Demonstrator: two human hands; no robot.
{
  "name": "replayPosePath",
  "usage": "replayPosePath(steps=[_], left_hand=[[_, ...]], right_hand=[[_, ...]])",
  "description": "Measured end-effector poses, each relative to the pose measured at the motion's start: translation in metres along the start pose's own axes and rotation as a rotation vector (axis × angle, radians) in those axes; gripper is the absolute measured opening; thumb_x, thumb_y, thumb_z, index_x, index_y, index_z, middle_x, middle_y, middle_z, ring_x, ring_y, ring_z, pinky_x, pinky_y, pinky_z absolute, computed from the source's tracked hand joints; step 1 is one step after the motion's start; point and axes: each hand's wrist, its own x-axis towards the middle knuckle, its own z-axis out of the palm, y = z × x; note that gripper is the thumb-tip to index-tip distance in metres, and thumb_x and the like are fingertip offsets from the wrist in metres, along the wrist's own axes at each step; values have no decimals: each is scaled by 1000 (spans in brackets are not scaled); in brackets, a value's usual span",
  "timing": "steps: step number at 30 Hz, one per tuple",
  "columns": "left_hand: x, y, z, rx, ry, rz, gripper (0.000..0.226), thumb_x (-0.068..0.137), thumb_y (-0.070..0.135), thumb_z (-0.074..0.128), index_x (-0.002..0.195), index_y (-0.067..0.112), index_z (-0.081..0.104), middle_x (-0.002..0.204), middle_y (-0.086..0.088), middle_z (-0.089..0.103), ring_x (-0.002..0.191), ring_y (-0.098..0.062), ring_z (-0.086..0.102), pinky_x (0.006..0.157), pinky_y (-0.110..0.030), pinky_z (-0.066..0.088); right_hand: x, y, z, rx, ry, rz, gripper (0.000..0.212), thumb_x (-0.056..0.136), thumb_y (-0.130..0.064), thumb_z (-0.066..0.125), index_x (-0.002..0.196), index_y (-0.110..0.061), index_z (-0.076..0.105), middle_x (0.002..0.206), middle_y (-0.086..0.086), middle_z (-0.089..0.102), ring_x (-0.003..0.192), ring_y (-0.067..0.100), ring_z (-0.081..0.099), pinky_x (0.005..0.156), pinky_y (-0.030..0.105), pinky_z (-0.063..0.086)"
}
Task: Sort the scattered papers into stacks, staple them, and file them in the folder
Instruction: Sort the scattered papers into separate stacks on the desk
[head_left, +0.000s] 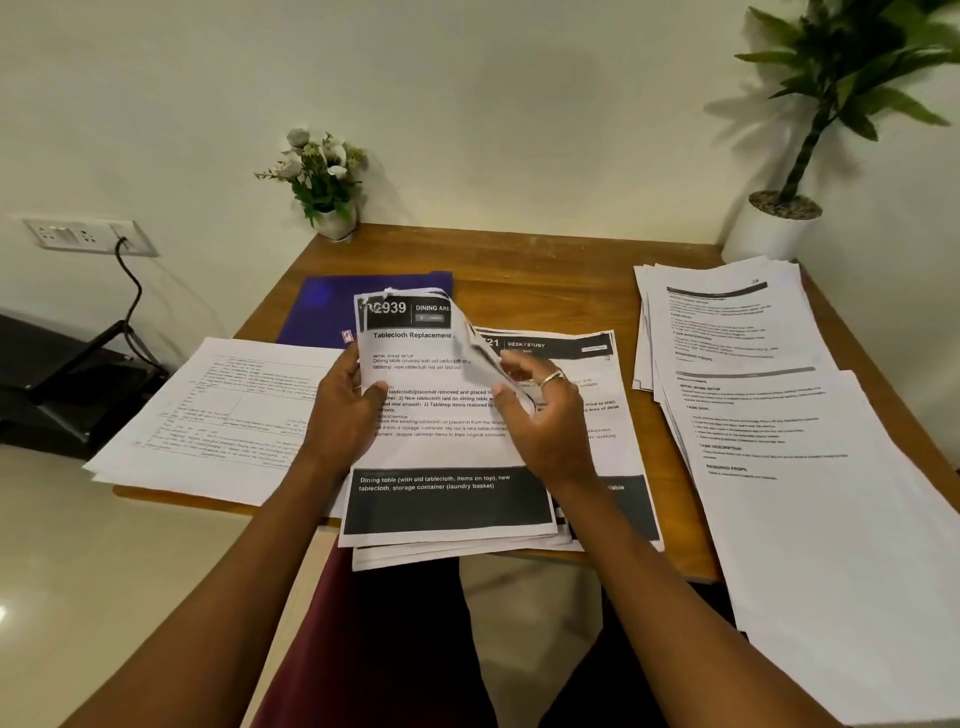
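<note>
Fingers (350, 366) of left hand (340, 415) grip paper bundle (441, 452); right hand (545, 426) fingers pinch folded-back top corner.

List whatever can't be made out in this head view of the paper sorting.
Head view only.
- Folder: near edge covered by the held papers.
- Desk/Study sheet: its number is partly hidden by the page the right hand curls.
- Right stack: print too blurred to read; nearest sheet cut by the frame edge.
- Left sheets: table text too small.

White papers (447, 415) with black bands and text, a purple folder (332, 306), brown wooden table (545, 280), white flowers (317, 161)
</note>
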Motion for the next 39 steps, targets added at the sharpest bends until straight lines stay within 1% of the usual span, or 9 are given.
replayPosePath(steps=[3, 7, 9, 12, 19, 23, 27, 35, 39], left_hand=[[-1, 2, -1, 52, -12, 30, 80, 101, 5, 57, 159, 42, 18, 152, 7, 50, 123, -10, 61, 86, -20, 58], [-4, 6, 1, 94, -11, 77, 84, 103, 9, 56, 157, 49, 6, 157, 9, 41, 129, -9, 54, 82, -9, 53], [-5, 8, 2, 103, -3, 79, 78, 103, 9, 54, 156, 49, 13, 157, 14, 39, 129, -2, 53, 81, -6, 51], [-6, 8, 4, 90, -2, 44, 61, 104, 9, 54, 157, 34, 34, 141, 16, 49, 101, 20, 59, 69, -7, 53], [-6, 8, 4, 55, 8, -12, 51, 103, 10, 56, 148, 32, 51, 140, 10, 58, 97, 0, 69, 71, -21, 60], [-7, 10, 5, 92, 20, -14, 51, 103, 9, 55, 149, 32, 50, 134, 15, 54, 91, 9, 67, 69, -18, 60], [-7, 10, 5, 85, 5, -17, 52, 103, 9, 56, 149, 32, 50, 137, 14, 55, 92, 6, 69, 70, -24, 62], [-5, 8, 5, 55, -16, -21, 47, 103, 7, 55, 145, 30, 55, 140, 2, 60, 98, -9, 70, 67, -19, 59], [-6, 8, 6, 36, -14, -27, 48, 103, 9, 56, 146, 31, 53, 135, 5, 61, 97, -10, 71, 64, -17, 57]], right_hand=[[2, 2, 3, -30, -59, -28, 31, 92, -20, 67, 124, -22, 68, 129, -16, 57, 121, -2, 54, 102, 39, 51], [15, -16, -12, 197, -229, 382, 22, 105, -27, 51, 123, -26, 65, 118, -11, 68, 106, 20, 69, 87, 37, 60], [23, -27, -21, 328, -277, 476, 27, 107, -29, 45, 101, -25, 70, 102, 3, 74, 104, 33, 70, 83, 39, 56], [32, -38, -26, 640, -270, 566, 36, 109, -28, 38, 109, -18, 72, 114, 11, 75, 106, 34, 70, 83, 41, 57], [48, -47, -20, 727, -303, 609, 39, 102, -5, 56, 136, -22, 50, 118, 20, 72, 107, 37, 70, 67, 40, 64], [49, -44, -23, 709, -201, 661, 29, 104, -21, 54, 132, -17, 63, 109, 13, 75, 92, 26, 74, 60, 32, 61], [48, -34, -28, 601, -172, 722, 23, 100, -24, 63, 120, -17, 70, 108, 11, 76, 103, 39, 71, 93, 51, 55], [58, -28, -23, 731, -177, 901, 45, 84, 3, 73, 125, -5, 56, 104, 18, 75, 87, 30, 75, 71, 46, 63], [56, -37, -9, 854, -241, 853, 54, 80, -12, 77, 128, -2, 54, 118, 24, 69, 105, 40, 69, 89, 60, 56]])
